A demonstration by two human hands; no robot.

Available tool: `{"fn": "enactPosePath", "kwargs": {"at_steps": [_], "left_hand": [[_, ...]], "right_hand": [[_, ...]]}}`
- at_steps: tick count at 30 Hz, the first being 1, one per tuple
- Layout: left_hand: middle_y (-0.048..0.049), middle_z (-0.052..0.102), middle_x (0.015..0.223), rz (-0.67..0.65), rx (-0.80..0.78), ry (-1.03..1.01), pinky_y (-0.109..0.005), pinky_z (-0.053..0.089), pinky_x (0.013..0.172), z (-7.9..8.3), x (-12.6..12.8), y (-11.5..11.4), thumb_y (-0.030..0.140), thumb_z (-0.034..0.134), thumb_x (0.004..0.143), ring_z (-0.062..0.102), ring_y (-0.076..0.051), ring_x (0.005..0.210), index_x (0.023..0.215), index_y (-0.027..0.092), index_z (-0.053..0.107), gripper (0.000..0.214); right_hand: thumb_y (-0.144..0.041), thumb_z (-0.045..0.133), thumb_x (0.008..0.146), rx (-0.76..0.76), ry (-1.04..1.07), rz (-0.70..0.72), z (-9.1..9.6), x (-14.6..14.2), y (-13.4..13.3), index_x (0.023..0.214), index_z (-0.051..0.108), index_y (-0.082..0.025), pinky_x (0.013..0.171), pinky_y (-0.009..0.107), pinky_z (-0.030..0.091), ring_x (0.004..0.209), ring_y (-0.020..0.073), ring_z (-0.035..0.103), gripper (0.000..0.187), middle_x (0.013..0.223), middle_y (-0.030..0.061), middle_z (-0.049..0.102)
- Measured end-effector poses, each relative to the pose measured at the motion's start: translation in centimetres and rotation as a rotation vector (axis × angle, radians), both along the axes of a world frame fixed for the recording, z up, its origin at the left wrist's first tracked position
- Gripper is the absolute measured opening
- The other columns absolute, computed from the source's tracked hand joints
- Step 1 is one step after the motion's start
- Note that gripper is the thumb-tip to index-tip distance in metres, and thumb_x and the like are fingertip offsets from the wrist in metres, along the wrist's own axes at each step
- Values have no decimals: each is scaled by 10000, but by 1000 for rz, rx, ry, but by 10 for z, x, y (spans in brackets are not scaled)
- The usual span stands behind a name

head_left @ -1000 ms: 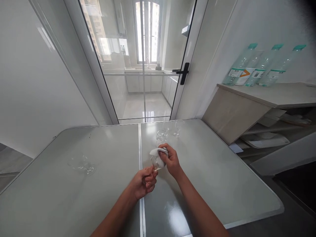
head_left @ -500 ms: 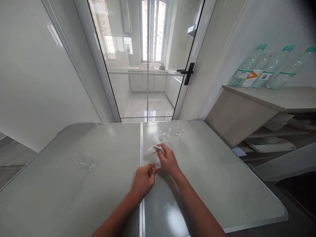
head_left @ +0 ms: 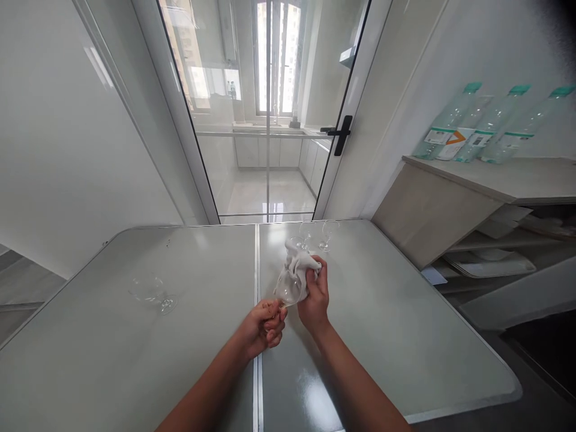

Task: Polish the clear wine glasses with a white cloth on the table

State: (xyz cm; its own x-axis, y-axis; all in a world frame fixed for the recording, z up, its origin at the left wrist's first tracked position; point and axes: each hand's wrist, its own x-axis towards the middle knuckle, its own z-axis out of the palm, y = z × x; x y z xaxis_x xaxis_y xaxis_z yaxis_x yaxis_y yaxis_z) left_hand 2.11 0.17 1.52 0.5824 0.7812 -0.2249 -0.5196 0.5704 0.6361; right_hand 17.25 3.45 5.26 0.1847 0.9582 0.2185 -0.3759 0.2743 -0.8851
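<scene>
My left hand [head_left: 263, 327] is closed round the stem of a clear wine glass [head_left: 288, 289], held tilted above the grey table [head_left: 405, 336]. My right hand [head_left: 315, 295] grips a white cloth [head_left: 300, 266] bunched against the glass bowl and over its rim. Both hands hover just right of the table's centre seam.
A single glass [head_left: 153, 293] lies on its side at the table's left. Two more glasses [head_left: 315, 235] stand at the far edge beyond the hands. A wooden shelf [head_left: 495, 180] at right carries three plastic bottles [head_left: 477, 123]. A glass door [head_left: 270, 114] faces me.
The right hand has lifted and turned, and the cloth now bunches higher over the glass. The glass bowl shows more plainly. The left hand stays on the stem.
</scene>
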Motion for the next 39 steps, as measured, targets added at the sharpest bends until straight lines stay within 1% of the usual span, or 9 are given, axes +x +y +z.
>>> {"fn": "enactPosePath", "kwargs": {"at_steps": [5,9,12,16,21,25,27,33,39], "left_hand": [[105,279,445,25,61,4,-184,291,323,-6,2,1,477,716,857,279,-56,327,777,127,644,366],[104,307,438,-45,129,53,-197,314,330,-7,-7,2,476,719,854,304,-55,302,749,123,627,379],[95,333,443,-142,130,171,-199,315,346,-2,-16,3,474,712,859,360,-62,308,745,116,625,386],[88,348,448,-264,153,295,-211,324,361,1,-20,3,447,715,854,411,-76,313,709,132,605,365],[93,349,466,-326,190,371,-210,355,372,-1,-16,3,509,730,832,437,-75,321,696,139,599,415],[96,328,453,-240,297,423,-204,325,346,7,-16,6,557,691,854,412,-73,306,699,133,613,458],[96,317,450,-196,332,448,-200,313,349,11,-16,7,560,679,864,395,-67,307,687,132,610,467],[97,300,464,-59,420,531,-198,310,380,11,-14,10,582,656,878,353,-55,340,706,136,610,480],[97,319,462,89,407,429,-210,292,404,-8,-7,13,586,674,864,424,-77,342,738,136,608,472]], "right_hand": [[-519,543,964,-115,245,353,8,-8,0,1163,636,-266,819,297,499,921,200,594,335,1058,42,643],[-423,684,839,-149,351,629,4,2,4,1102,681,-229,756,279,508,865,200,595,326,973,40,643],[-305,799,709,-176,247,775,1,20,10,1053,687,-222,654,245,471,761,168,578,371,925,26,638],[-246,839,681,-180,-147,894,3,45,18,974,709,-192,585,225,410,672,142,551,325,810,4,632],[-272,819,680,20,-531,791,7,54,22,813,753,-149,658,255,429,703,159,563,193,756,6,650],[-174,674,666,-18,-772,493,2,55,24,561,633,-153,511,211,293,533,91,407,114,525,-63,461],[-146,609,641,-59,-803,469,-2,55,26,509,546,-161,485,204,239,513,76,344,147,503,-76,384],[-168,578,620,-224,-570,384,-12,48,30,513,498,-176,473,210,240,495,77,331,134,502,-71,381],[-267,717,695,-191,-53,212,-11,45,32,663,620,-190,552,237,388,567,121,480,128,614,-35,567]]}}
